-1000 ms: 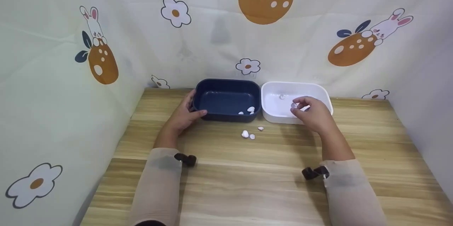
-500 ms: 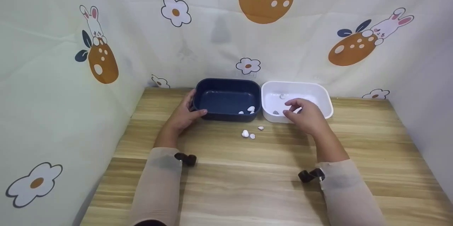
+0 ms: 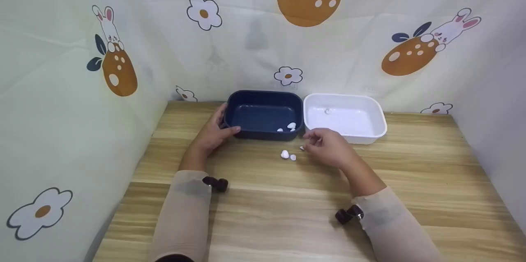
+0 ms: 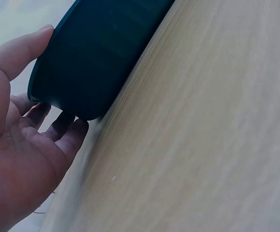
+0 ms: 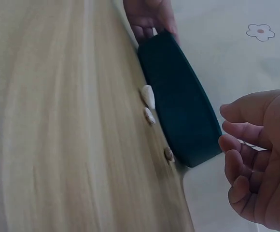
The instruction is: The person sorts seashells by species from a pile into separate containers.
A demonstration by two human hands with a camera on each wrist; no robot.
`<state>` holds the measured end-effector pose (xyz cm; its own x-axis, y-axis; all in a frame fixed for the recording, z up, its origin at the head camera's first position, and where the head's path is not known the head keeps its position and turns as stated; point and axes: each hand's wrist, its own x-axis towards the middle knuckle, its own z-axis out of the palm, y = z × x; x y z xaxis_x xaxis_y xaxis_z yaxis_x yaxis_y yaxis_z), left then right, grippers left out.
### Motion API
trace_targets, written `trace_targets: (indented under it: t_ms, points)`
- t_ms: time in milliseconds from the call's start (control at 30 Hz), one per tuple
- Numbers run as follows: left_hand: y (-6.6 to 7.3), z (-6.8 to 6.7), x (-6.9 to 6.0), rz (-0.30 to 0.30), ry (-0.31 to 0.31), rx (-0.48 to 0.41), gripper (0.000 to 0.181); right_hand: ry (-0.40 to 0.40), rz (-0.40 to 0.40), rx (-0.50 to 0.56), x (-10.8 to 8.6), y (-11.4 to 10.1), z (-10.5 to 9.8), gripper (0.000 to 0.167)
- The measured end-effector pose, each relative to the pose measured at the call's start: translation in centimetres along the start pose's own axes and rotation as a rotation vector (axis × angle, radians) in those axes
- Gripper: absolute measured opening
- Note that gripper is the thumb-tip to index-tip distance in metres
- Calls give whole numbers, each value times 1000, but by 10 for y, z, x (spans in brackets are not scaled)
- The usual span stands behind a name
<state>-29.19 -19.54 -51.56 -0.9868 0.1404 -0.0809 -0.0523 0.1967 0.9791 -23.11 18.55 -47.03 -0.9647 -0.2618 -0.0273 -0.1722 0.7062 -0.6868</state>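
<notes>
Left hand (image 3: 211, 132) grips navy rectangular tub (image 3: 263, 116) at left.
Right hand (image 3: 328, 147), fingers loosely bent, empty, hovers beside small white shells (image 3: 284, 154).

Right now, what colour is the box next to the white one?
That box is dark navy blue. It shows best in the head view.

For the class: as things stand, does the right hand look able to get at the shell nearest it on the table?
Probably yes: the right hand looks empty and hovers close to that shell, with nothing apparent between them; the dark box stands beyond it.
</notes>
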Motion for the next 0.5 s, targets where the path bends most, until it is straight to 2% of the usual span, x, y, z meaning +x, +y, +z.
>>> trace_targets:
  t_ms: [233,500]
  points:
    - [0,0,0,-1,-6,2,105,-57,9,5,0,3,9,29]
    - [0,-1,-1,2,-11,10,105,-119,-50,-3,3,11,15,29]
